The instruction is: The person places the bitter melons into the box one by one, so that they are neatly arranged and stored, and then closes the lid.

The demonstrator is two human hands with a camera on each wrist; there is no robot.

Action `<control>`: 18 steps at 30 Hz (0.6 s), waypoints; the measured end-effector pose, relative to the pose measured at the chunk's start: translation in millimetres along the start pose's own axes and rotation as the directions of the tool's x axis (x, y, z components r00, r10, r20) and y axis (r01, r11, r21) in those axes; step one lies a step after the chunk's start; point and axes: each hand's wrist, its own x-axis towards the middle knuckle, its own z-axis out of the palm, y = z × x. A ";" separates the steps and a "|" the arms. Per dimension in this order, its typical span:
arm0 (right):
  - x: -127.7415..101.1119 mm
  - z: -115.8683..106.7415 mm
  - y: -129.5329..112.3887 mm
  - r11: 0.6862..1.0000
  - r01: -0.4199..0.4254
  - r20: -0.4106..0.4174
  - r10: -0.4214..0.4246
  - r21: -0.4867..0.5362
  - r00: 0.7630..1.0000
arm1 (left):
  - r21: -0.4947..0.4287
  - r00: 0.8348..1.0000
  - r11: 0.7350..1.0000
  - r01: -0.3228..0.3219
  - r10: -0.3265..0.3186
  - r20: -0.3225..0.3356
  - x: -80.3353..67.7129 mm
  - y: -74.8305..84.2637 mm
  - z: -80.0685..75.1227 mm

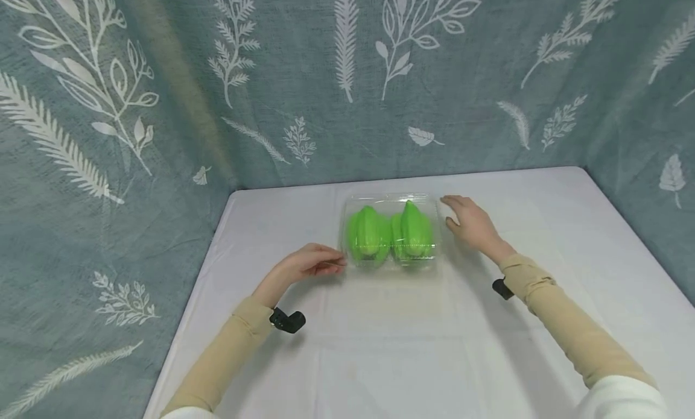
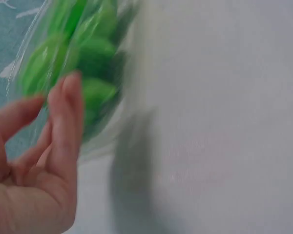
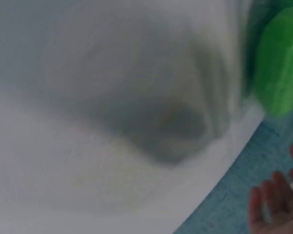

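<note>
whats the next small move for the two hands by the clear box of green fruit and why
Probably bring both hands in until they grip the box's sides. The left hand is at the box's left edge with relaxed fingers, the right hand lies open by its right edge, and neither plainly grips it yet. The lid looks closed over the two green fruits, so a two-sided hold seems the natural start.

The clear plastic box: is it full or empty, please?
Full: the clear plastic box holds two green fruits, side by side, filling it.

Your left grip reaches forward with fingers loosely extended, holding nothing. Your right grip lies palm down, fingers relaxed, both forearms stretched ahead.
</note>
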 end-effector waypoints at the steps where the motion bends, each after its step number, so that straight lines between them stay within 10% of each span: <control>1: -1.7 -2.5 -0.7 0.994 -0.080 0.021 0.079 0.074 0.997 | -0.025 0.999 0.999 -0.023 0.022 -0.025 2.8 1.5 2.8; 6: -24.9 -11.2 0.9 0.823 -0.379 0.277 0.281 0.423 0.919 | -0.031 0.996 0.999 -0.021 0.019 -0.085 9.5 3.6 13.8; 11: -48.8 -8.0 -0.5 0.640 -0.549 0.564 0.212 0.537 0.798 | 0.021 0.994 1.000 0.014 -0.011 -0.107 5.8 0.9 12.8; 18: -56.7 3.5 -0.7 0.564 -0.546 0.571 0.154 0.619 0.807 | -0.006 0.997 1.000 0.016 -0.017 -0.079 9.8 -1.2 16.7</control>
